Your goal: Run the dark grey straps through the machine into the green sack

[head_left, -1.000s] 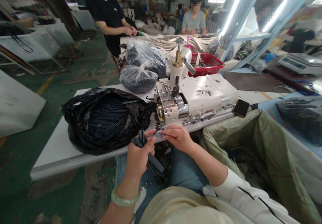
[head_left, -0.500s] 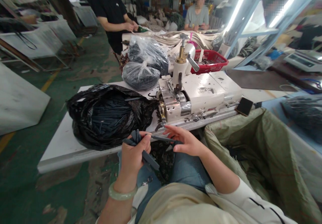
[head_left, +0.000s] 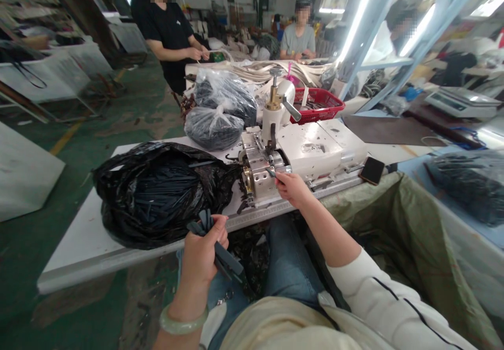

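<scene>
My left hand is closed around a bunch of dark grey-blue strips, held in front of the table edge above my lap. Their ends stick out above and below the fist. My right hand pinches a single dark strip, whose tip lies at the metal feed area of a cream-coloured machine. The machine has an upright post with a brass collar and a lever. On the table to the left, a black plastic bag lies open with many similar strips inside.
Clear plastic bags of dark pieces stand behind the machine, beside a red basket. A phone lies at the table's right edge. A large green sack gapes at my right. Two people work across the table.
My right hand has moved forward and up from near my left hand to the machine, carrying one strip. My left hand keeps the bunch. The view has shifted slightly.
</scene>
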`<action>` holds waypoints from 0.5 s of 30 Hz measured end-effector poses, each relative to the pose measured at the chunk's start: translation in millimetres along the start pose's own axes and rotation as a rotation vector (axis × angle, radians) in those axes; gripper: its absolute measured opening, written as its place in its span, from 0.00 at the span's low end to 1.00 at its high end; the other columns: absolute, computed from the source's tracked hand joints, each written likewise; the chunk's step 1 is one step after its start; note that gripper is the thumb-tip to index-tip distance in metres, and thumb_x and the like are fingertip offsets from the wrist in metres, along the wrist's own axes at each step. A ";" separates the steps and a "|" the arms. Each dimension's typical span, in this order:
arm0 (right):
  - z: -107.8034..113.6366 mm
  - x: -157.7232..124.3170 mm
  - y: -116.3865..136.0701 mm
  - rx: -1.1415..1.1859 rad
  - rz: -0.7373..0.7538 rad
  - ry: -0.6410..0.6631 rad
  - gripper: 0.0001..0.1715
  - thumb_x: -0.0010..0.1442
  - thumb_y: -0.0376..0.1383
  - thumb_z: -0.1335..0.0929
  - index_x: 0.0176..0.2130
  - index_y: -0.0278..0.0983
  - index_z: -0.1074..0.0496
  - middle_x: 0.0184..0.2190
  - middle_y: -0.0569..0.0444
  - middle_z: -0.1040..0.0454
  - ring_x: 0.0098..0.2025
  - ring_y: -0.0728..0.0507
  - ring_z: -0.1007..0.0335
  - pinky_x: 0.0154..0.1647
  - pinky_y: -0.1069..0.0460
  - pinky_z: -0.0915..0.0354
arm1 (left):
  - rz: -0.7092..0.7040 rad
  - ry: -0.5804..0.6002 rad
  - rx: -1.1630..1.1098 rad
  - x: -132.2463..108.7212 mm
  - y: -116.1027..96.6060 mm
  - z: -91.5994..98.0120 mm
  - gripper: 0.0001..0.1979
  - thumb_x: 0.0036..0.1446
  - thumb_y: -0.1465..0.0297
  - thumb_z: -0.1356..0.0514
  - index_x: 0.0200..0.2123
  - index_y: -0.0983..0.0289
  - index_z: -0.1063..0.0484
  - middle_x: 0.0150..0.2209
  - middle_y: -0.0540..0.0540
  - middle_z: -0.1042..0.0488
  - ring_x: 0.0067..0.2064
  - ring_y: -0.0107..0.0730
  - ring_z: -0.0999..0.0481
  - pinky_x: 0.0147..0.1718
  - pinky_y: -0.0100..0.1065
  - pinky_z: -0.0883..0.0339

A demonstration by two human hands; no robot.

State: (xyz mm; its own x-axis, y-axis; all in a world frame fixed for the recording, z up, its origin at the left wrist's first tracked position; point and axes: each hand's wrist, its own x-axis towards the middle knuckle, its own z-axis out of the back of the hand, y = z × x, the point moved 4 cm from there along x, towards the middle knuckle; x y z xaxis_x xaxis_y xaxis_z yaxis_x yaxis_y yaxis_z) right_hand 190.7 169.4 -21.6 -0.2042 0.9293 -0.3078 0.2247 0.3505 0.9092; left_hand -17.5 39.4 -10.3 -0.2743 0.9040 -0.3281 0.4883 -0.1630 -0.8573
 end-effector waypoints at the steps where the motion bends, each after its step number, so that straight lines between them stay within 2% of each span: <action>1: 0.6 1.1 1.2 0.014 -0.003 -0.005 0.18 0.52 0.45 0.32 0.21 0.38 0.40 0.09 0.67 0.53 0.11 0.56 0.64 0.11 0.58 0.66 | 0.004 0.003 -0.003 0.1 0.9 -0.8 0.13 0.42 0.68 0.30 0.27 0.66 0.30 0.14 0.42 0.45 0.16 0.17 0.46 0.15 0.21 0.54; 7: 0.4 5.0 2.1 0.056 -0.019 -0.071 0.16 0.53 0.44 0.34 0.22 0.37 0.40 0.09 0.68 0.54 0.11 0.56 0.64 0.11 0.59 0.65 | 0.023 0.028 0.012 1.7 2.6 -4.0 0.13 0.42 0.67 0.30 0.27 0.66 0.30 0.14 0.42 0.45 0.16 0.16 0.47 0.14 0.21 0.54; 11: 2.6 9.0 7.3 0.041 0.032 -0.168 0.18 0.52 0.45 0.34 0.21 0.38 0.40 0.09 0.68 0.53 0.11 0.56 0.62 0.11 0.58 0.62 | 0.024 0.016 0.015 1.3 1.5 -3.5 0.14 0.41 0.67 0.30 0.27 0.65 0.31 0.14 0.41 0.45 0.16 0.17 0.47 0.14 0.21 0.54; 13: 9.8 1.5 12.3 0.027 0.095 -0.251 0.19 0.52 0.48 0.34 0.21 0.39 0.41 0.10 0.68 0.54 0.11 0.55 0.62 0.12 0.57 0.61 | 0.026 0.011 0.010 0.4 1.2 -3.2 0.14 0.41 0.66 0.30 0.27 0.65 0.31 0.14 0.41 0.46 0.16 0.17 0.47 0.14 0.21 0.54; 15: 30.9 -19.1 15.7 0.005 0.182 -0.377 0.21 0.52 0.49 0.34 0.20 0.39 0.42 0.10 0.67 0.53 0.12 0.54 0.61 0.13 0.57 0.61 | 0.039 0.011 -0.002 -0.5 1.2 -2.7 0.15 0.40 0.66 0.29 0.28 0.65 0.31 0.14 0.41 0.46 0.16 0.17 0.47 0.14 0.21 0.55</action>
State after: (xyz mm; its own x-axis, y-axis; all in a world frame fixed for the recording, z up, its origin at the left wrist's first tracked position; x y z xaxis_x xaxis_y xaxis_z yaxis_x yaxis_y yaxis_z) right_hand 227.6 160.7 -10.1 0.2016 0.9534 -0.2244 0.2300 0.1766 0.9570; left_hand -14.6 39.9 -10.0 -0.2461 0.9010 -0.3572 0.5001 -0.1977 -0.8431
